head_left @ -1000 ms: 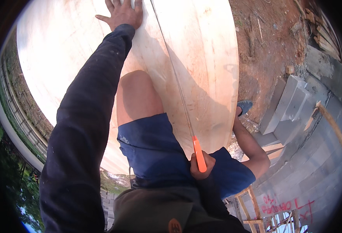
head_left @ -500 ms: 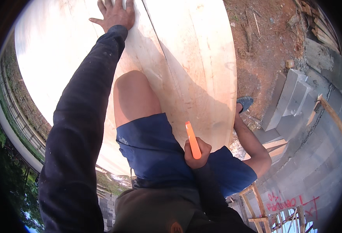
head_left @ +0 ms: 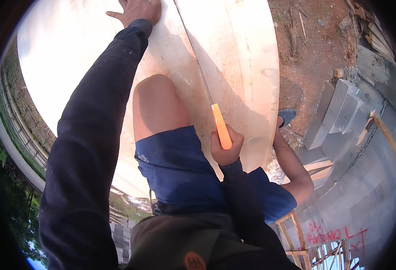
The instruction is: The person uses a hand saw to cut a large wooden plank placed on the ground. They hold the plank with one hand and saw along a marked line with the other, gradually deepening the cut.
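My right hand (head_left: pixel 227 148) is wrapped round the orange handle of a hand saw (head_left: pixel 221 127), close beside my bent knee. Its thin blade, seen edge-on, runs away from the handle along a line in the pale plywood sheet (head_left: pixel 247 58); the far end passes out of the top of the picture. Farther off, my left hand (head_left: pixel 141 12) rests on the sheet to the left of that line. Its thumb and fingers are spread, and the fingertips are cut off by the upper edge. My knee bears on the board between both arms.
Right of the sheet lies reddish soil (head_left: pixel 312 49). Grey blocks (head_left: pixel 337 114) and scrap timber (head_left: pixel 380 42) stand farther right, before a grey block wall (head_left: pixel 360 193) with red markings. A wooden frame (head_left: pixel 297 234) is at the lower right.
My right hand and the saw have moved forward, away from my body, along the line. More blade shows above the handle. My left hand stays on the sheet, slightly higher in the picture.
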A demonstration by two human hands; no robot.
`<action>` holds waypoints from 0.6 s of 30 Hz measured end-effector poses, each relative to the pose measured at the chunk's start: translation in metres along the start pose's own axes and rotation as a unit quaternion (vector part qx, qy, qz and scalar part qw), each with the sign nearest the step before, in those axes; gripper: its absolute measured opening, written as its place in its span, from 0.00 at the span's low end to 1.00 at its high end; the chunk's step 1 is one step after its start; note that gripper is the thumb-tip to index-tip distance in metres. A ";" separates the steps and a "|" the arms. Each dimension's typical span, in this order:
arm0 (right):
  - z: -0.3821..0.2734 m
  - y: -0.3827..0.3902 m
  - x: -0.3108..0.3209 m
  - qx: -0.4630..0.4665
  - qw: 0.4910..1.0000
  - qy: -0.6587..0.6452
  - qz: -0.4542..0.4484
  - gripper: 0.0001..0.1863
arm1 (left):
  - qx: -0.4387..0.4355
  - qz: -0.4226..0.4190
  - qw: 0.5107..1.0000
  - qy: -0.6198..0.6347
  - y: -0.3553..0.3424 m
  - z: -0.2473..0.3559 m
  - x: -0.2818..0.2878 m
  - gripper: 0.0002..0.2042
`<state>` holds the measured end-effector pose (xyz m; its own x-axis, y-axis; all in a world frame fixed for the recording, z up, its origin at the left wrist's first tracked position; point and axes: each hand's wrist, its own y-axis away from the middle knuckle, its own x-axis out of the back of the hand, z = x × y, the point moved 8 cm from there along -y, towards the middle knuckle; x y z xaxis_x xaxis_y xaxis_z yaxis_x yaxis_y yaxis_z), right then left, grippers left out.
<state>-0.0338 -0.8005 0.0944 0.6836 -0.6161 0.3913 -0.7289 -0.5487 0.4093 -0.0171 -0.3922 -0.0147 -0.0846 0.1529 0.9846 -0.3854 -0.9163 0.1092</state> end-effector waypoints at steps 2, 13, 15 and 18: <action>0.002 0.068 0.038 -0.019 0.999 0.046 0.005 0.02 | 0.001 0.010 1.000 -0.002 0.000 -0.001 -0.001 0.31; -0.004 -0.075 -0.037 0.026 0.999 0.012 0.020 0.04 | -0.004 0.003 1.000 -0.019 0.000 0.011 0.005 0.31; 0.001 -0.042 -0.025 0.017 1.000 0.015 0.007 0.03 | -0.023 0.017 0.999 0.021 -0.001 0.003 -0.002 0.31; 0.007 0.050 0.026 0.008 0.999 0.046 0.018 0.06 | -0.010 0.013 1.000 0.018 0.002 -0.003 0.003 0.31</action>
<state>-0.0529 -0.8476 0.1191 0.6576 -0.5805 0.4803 -0.7525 -0.5377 0.3804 -0.0204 -0.3925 -0.0121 -0.1276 0.1432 0.9814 -0.4004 -0.9127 0.0811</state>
